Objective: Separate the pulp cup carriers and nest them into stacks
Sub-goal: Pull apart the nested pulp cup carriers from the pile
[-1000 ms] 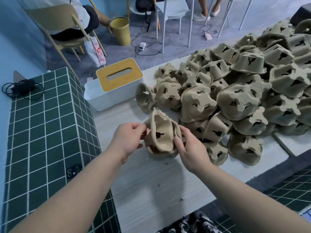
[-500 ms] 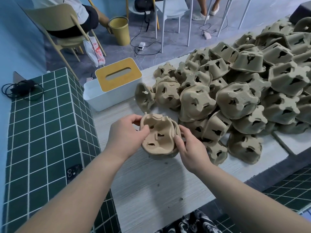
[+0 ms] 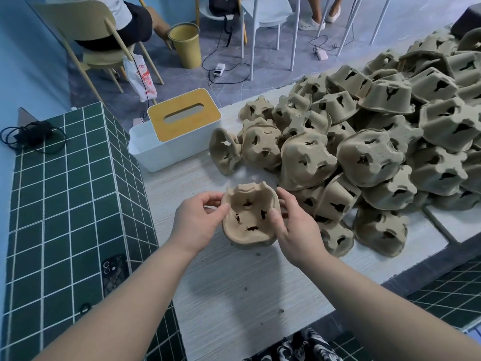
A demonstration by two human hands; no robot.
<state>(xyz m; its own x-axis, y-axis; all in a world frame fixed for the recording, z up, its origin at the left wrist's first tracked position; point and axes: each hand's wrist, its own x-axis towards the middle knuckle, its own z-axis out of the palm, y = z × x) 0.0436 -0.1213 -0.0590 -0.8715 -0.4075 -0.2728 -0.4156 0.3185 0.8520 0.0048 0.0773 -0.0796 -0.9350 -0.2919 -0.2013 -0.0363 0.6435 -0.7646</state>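
A small stack of brown pulp cup carriers (image 3: 246, 220) sits low over the pale wooden table (image 3: 234, 295), open side up, with its inner holes showing. My left hand (image 3: 194, 222) pinches its left rim. My right hand (image 3: 294, 227) grips the right rim, thumb inside the top carrier. A big heap of loose carriers (image 3: 369, 142) lies upside down to the right and behind, nearly touching my right hand.
A white tissue box with a yellow lid (image 3: 177, 131) stands at the table's back left. A green tiled block (image 3: 65, 204) on the left carries a phone (image 3: 114, 274) and a black cable (image 3: 31, 136). Chairs, a yellow bucket (image 3: 186, 44) and seated people are beyond.
The top carrier was tilted on edge between my hands; it has turned flat and dropped into the carrier below. My left hand slid from its back to its left rim.
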